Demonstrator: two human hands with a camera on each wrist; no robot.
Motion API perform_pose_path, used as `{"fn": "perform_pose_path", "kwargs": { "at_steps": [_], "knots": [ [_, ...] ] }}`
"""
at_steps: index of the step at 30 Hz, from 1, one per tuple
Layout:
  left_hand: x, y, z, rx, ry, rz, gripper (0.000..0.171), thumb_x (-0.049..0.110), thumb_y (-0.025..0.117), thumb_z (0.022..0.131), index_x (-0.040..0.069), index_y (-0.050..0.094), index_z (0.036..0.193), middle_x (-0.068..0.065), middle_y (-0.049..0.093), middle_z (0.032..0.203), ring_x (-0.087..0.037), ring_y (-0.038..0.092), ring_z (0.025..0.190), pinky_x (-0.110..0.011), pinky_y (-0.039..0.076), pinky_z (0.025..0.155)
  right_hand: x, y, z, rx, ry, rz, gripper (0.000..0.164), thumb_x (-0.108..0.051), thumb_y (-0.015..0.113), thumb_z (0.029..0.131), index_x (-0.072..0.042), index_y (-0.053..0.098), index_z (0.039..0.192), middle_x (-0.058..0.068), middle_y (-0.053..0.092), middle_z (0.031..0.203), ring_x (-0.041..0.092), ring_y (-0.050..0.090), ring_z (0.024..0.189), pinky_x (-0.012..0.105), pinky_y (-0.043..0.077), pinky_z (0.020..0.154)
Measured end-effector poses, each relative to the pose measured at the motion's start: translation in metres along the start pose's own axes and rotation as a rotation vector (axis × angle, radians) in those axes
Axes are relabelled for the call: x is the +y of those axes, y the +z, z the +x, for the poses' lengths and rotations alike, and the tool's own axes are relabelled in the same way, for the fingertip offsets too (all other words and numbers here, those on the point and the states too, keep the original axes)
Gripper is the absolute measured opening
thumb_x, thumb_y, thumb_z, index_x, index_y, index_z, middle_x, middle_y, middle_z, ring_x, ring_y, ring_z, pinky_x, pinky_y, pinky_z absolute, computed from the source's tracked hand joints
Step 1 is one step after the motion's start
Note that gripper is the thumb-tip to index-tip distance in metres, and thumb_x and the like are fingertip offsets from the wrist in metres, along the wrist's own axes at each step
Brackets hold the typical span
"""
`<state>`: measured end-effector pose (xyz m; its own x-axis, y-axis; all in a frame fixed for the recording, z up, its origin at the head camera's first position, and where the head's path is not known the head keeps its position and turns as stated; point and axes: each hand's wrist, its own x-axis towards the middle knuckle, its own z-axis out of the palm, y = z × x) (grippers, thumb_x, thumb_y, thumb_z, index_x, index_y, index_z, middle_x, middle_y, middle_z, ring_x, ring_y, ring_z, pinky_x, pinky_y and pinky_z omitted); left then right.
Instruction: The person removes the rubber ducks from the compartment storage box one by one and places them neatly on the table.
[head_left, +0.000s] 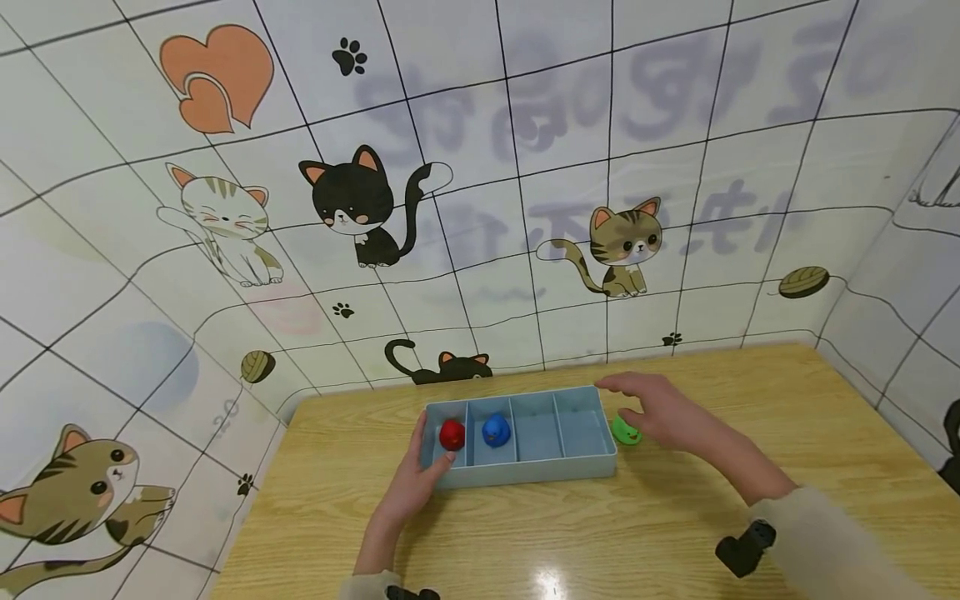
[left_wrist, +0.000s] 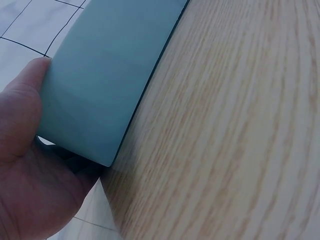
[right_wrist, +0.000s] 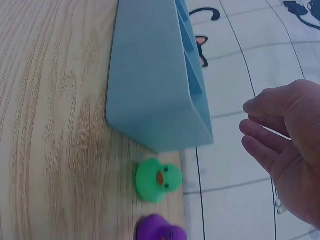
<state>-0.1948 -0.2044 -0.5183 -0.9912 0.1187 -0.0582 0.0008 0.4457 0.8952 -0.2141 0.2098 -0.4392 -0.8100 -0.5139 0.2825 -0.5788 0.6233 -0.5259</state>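
A light blue divided box (head_left: 525,473) lies lengthwise across the table. In its leftmost compartment sits a red toy duck (head_left: 452,435), and beside that one a blue toy duck (head_left: 496,431). My left hand (head_left: 408,492) grips the box's left end, thumb at the front rim and fingers around the end wall. Over by the right end, my right hand (head_left: 660,408) is raised with loosely bent fingers and holds nothing. A green toy duck (right_wrist: 150,182) stands just off that end, partly covered by the hand in the head view. Close to it is a purple toy duck (right_wrist: 159,231), hidden in the head view.
The wooden table (head_left: 315,517) meets walls on its left, back and right. A cat-patterned, tile-lined covering (head_left: 480,250) hangs on them. At the far right edge a dark object (head_left: 951,450) shows partly.
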Motion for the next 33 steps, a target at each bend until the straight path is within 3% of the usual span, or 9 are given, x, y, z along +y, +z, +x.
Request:
{"fn": "perform_pose_path", "kwargs": {
  "at_steps": [8, 19, 33],
  "knots": [
    [-0.003, 0.002, 0.001, 0.007, 0.013, -0.024, 0.089, 0.025, 0.069, 0.099, 0.018, 0.011, 0.166, -0.026, 0.014, 0.167, -0.051, 0.014, 0.151, -0.071, 0.016, 0.116, -0.026, 0.018, 0.025, -0.059, -0.044, 0.017, 0.046, 0.008, 0.071, 0.090, 0.005, 0.061, 0.135, 0.020, 0.064, 0.131, 0.038, 0.064, 0.114, 0.052, 0.054, 0.091],
    [-0.003, 0.000, 0.001, 0.003, 0.014, -0.019, 0.088, 0.027, 0.068, 0.099, 0.018, 0.012, 0.166, -0.024, 0.015, 0.168, -0.050, 0.013, 0.152, -0.070, 0.016, 0.116, -0.044, 0.049, 0.048, -0.086, -0.123, 0.031, 0.041, 0.007, 0.070, 0.091, 0.006, 0.062, 0.132, 0.019, 0.066, 0.128, 0.038, 0.063, 0.115, 0.051, 0.053, 0.095],
    [-0.003, -0.001, 0.002, 0.010, 0.019, 0.007, 0.090, 0.029, 0.068, 0.098, 0.018, 0.011, 0.166, -0.028, 0.018, 0.165, -0.051, 0.018, 0.150, -0.068, 0.018, 0.117, -0.059, 0.093, 0.075, -0.123, -0.045, 0.117, 0.042, 0.000, 0.069, 0.095, 0.002, 0.062, 0.136, 0.016, 0.064, 0.135, 0.036, 0.059, 0.126, 0.052, 0.048, 0.104]
  ]
}}
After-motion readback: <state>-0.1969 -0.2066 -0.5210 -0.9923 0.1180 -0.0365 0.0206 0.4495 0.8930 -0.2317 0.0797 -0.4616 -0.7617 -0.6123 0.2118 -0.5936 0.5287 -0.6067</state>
